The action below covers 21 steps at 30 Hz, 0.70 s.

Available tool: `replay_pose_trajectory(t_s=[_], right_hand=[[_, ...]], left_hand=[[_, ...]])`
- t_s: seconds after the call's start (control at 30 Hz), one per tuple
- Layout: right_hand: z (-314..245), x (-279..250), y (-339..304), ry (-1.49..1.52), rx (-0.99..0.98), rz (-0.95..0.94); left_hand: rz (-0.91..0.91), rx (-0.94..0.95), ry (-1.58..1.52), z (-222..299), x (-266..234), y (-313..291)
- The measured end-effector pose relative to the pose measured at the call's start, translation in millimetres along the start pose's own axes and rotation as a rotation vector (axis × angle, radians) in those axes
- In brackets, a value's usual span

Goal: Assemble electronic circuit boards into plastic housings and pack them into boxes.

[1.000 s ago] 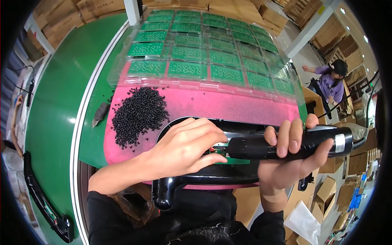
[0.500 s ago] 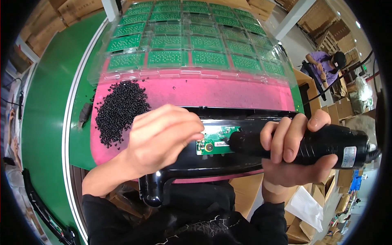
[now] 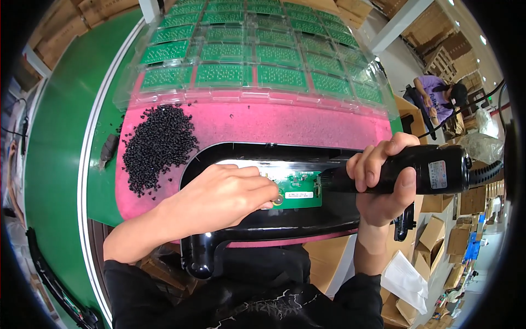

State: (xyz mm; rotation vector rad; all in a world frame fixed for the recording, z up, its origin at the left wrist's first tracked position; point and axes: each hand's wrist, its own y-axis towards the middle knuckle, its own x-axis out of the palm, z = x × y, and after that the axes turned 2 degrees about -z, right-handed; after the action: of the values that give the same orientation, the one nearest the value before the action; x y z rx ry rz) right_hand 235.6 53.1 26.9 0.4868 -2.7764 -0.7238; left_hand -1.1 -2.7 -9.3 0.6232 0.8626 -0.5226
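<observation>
A glossy black plastic housing (image 3: 296, 226) lies on the pink mat, and a green circuit board (image 3: 300, 202) with a round metal part rests in it. My right hand (image 3: 383, 178) is wrapped round a thick black electric screwdriver (image 3: 422, 171), held almost level. Its front end is at the board's right edge; the tip is hard to make out. Over the board's left end, my left hand (image 3: 233, 189) has its fingers pressed together in a pinch. Whatever those fingers hold, if anything, is hidden. A heap of small black screws (image 3: 159, 145) lies to the left.
Clear plastic trays (image 3: 235, 96) with several green circuit boards cover the mat's far side. A dark lump (image 3: 108, 149) sits left of the screws on the green table (image 3: 60, 164). Cardboard boxes (image 3: 433, 233) stand at the right, where another person (image 3: 438, 98) sits farther off.
My right hand has drawn the screwdriver slightly up and left, its front end now at the board's right edge. My left hand has lowered over the board's left end, uncovering the housing's far left corner.
</observation>
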Motion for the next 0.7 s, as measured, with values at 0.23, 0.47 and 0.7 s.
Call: replay_pose_trajectory(t_s=[0.23, 0.47, 0.7], right_hand=[[0, 2, 6, -0.002, 0.101, -0.075], [0, 8, 8, -0.028, 0.083, -0.040], [-30, 27, 2, 0.342, -0.109, -0.057]], left_hand=[[-0.092, -0.217, -0.027, 8, -8, 4], [-0.064, -0.209, -0.055, 5, -6, 3], [0.119, -0.047, -0.092, -2, -1, 1]])
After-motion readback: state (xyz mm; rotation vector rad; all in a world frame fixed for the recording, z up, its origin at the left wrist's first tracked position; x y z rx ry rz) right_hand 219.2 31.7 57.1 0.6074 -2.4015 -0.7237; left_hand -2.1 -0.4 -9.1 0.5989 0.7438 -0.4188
